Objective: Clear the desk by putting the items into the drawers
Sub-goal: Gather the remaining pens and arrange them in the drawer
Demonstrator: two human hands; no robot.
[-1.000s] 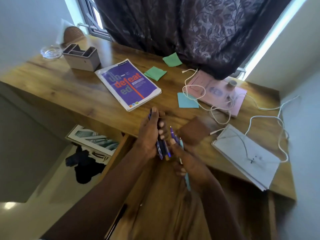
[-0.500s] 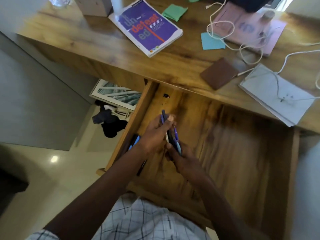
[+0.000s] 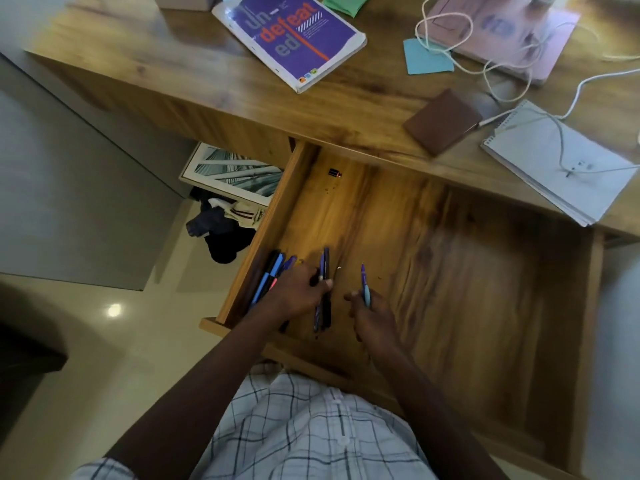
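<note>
The wooden drawer is pulled out below the desk. My left hand is low in the drawer's left part and grips two dark blue pens. Several more pens lie along the drawer's left wall beside that hand. My right hand is just to the right and pinches one purple and light blue pen, tip pointing away from me. On the desk lie a purple book, a brown wallet, a spiral notepad, a pink notebook, sticky notes and a white cable.
A small dark object sits at the drawer's back left. On the floor left of the drawer lie a framed picture and dark clothes. A grey organiser's base shows at the desk's top edge.
My view dropped from the desk top to the open drawer. Both hands went down into it, then parted: the left carried its pens to the left, the right kept one pen.
</note>
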